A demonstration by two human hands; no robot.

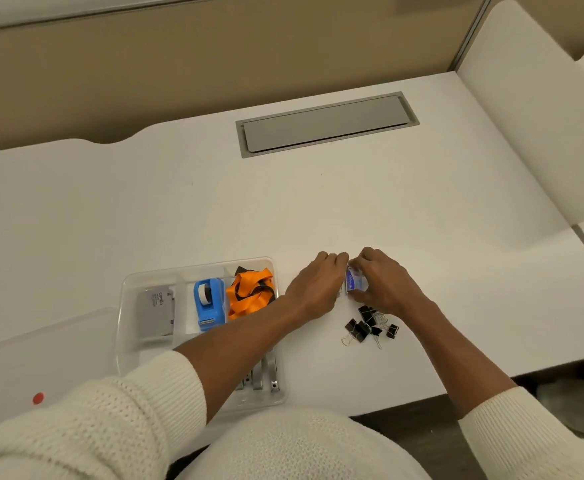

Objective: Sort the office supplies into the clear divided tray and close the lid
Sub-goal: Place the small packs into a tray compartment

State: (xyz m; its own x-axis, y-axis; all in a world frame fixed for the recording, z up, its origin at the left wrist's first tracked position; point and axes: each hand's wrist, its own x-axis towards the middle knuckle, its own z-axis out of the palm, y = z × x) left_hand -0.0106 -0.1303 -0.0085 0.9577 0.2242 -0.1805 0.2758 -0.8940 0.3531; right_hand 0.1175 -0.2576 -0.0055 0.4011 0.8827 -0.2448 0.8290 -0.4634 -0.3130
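Note:
The clear divided tray (124,306) lies on the white desk at lower left. It holds a grey box (155,311), a blue tape dispenser (209,301), an orange lanyard (250,294) and metal staplers (262,375) partly hidden under my left arm. To the tray's right, my left hand (318,284) and my right hand (385,284) meet around a small blue-and-clear box (354,282). Both hands touch it just above the desk. A pile of black binder clips (370,325) lies right below my right hand.
The tray's clear lid (41,358) with a red dot lies flat on the desk left of the tray. A grey cable hatch (325,124) is set into the desk at the back. A white partition (532,116) rises at right.

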